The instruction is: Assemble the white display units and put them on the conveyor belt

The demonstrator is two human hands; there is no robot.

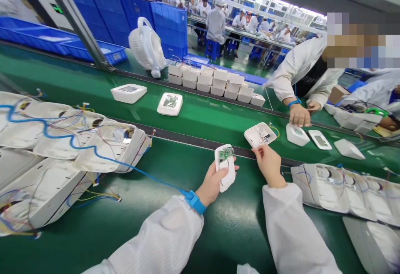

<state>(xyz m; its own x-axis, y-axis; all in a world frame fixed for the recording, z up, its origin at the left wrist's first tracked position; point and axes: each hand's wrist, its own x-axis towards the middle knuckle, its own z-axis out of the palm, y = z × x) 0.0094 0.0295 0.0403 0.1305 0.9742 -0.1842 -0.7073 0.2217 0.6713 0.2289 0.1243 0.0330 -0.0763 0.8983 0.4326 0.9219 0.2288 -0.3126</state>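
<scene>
Held in my left hand [212,182] is a white plastic panel [227,174] with a green circuit board [225,153] at its upper end; my thumb lies across its face. A blue wrist strap [196,202] with a coiled cord circles that wrist. My right hand [269,163] has its fingers pinched at the near edge of an open white housing [254,134], which lies on the green belt with its inside up. Coloured wires and a small dark part show inside this housing. Its near corner is partly covered by my fingers.
Open white housings with loose wires [103,149] crowd the left, and more housings [340,186] stand at right. Across the belt, a co-worker's hand [300,115] touches a white unit [297,135]. Stacked housings [203,84] and a white fan [145,49] line the far edge.
</scene>
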